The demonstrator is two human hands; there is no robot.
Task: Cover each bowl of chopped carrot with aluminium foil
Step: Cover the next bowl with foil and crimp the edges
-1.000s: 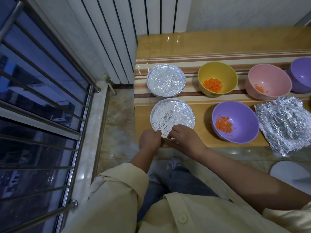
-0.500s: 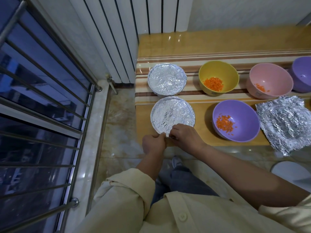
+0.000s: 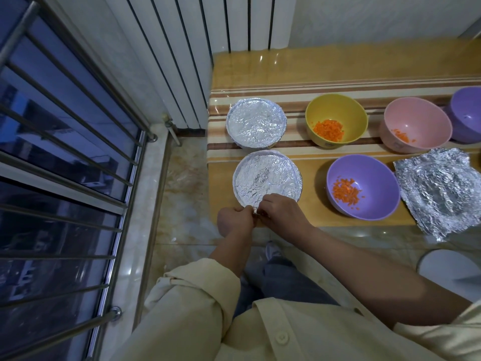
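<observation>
Two foil-covered bowls stand at the table's left end: the far one and the near one. My left hand and my right hand meet at the near bowl's front rim, and both pinch the foil edge there. A yellow bowl, a pink bowl and a purple bowl stand uncovered with chopped carrot inside. A crumpled foil sheet lies flat at the right.
Another purple bowl is cut off at the right edge. A white radiator stands behind the table's left end, with a barred window to the left. A white round object sits low on the right.
My left hand has moved right along the near bowl's front rim until it meets my right hand. The bowls and the loose foil sheet have not moved.
</observation>
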